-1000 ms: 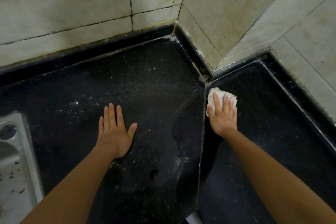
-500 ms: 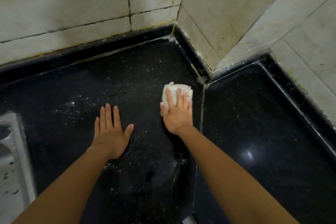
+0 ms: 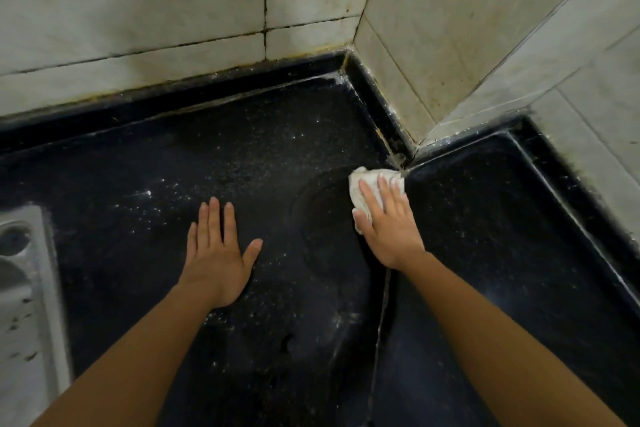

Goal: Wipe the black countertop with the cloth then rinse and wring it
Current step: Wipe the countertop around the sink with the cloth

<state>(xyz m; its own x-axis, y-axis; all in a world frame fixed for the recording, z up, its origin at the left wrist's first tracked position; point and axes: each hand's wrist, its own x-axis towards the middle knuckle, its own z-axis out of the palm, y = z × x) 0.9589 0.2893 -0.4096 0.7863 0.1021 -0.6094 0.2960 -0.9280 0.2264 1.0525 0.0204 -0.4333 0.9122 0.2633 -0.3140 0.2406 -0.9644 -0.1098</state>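
Note:
The black countertop [image 3: 173, 177] fills the view and wraps around a tiled corner; white specks dot its left slab. A small white cloth [image 3: 363, 184] lies bunched on the counter next to the seam between the two slabs. My right hand [image 3: 388, 222] presses flat on the cloth with straight fingers, covering most of it. My left hand [image 3: 218, 253] rests palm down on the counter to the left, fingers spread, holding nothing. A wiped, darker patch shows left of the cloth.
Stained pale wall tiles [image 3: 138, 10] rise behind the counter, and a tiled pillar corner [image 3: 433, 45] juts in at the right. A steel sink rim [image 3: 31, 288] sits at the left edge. A raised black lip [image 3: 374, 97] borders the counter along the walls.
My right hand swept the cloth left from the right slab onto the left slab, then back right to the seam near the corner. My left hand stayed flat in place.

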